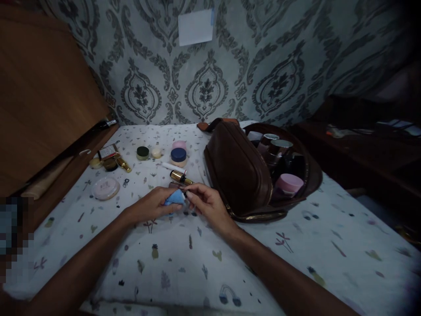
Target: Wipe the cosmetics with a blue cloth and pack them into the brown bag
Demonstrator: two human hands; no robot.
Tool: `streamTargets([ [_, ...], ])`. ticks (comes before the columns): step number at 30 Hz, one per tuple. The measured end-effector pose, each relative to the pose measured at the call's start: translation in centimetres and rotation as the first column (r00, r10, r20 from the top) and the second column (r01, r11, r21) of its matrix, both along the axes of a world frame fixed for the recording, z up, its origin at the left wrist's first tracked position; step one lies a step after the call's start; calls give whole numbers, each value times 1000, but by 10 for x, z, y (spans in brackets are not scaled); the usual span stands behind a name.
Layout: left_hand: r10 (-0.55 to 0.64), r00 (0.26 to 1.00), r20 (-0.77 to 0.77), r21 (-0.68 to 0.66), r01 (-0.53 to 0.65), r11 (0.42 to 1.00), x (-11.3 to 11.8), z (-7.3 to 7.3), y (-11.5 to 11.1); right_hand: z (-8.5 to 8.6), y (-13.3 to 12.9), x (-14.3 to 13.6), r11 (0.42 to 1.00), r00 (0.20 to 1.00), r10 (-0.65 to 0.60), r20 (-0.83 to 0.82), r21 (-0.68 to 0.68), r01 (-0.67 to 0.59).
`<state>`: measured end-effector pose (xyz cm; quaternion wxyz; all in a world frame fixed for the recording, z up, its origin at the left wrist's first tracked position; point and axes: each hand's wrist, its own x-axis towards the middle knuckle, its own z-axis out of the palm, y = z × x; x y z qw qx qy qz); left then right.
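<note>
My left hand (159, 202) is closed round a crumpled light-blue cloth (175, 198). Close against it, my right hand (208, 202) pinches with thumb and fingertips at a small dark item by the cloth's edge; the fingers cover most of it. Just beyond my fingertips lie a gold-and-black cosmetic tube (180, 177) and a slim white tube (174, 168). Farther back stand a jar with a navy lid (178, 154) and a pink-lidded jar (179, 145). To the right of my right hand sits an open brown toiletry bag (238, 171).
Inside the bag are silver-capped bottles (281, 145) and a pink jar (289, 183). At left lie a round clear compact (105, 188), a gold lipstick (124, 164) and a dark-lidded jar (142, 152). A wooden panel (49, 96) borders the left; a patterned wall (207, 87) stands behind.
</note>
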<state>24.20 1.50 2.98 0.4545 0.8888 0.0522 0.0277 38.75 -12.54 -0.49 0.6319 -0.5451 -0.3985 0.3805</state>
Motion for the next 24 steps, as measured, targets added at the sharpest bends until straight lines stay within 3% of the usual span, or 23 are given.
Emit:
streamTargets([
  [8,26,999,28,34,-27,999,1,-3,-2,1,3,-1,999,998,-37,-54,-13,37],
  [13,79,997,4,-152,-77,985,-2,2,0,-2,4,0,995,992,-101,-70,-22,100],
  [17,200,978,-57,-328,-207,922,-7,4,3,-8,5,3,991,987,-130,-97,-30,128],
  [21,204,978,-44,-365,-205,908,-6,3,0,-10,6,3,995,989,-95,-113,-43,91],
  [24,200,975,92,-331,-159,930,0,2,-6,-7,4,0,999,993,-7,-114,-34,3],
])
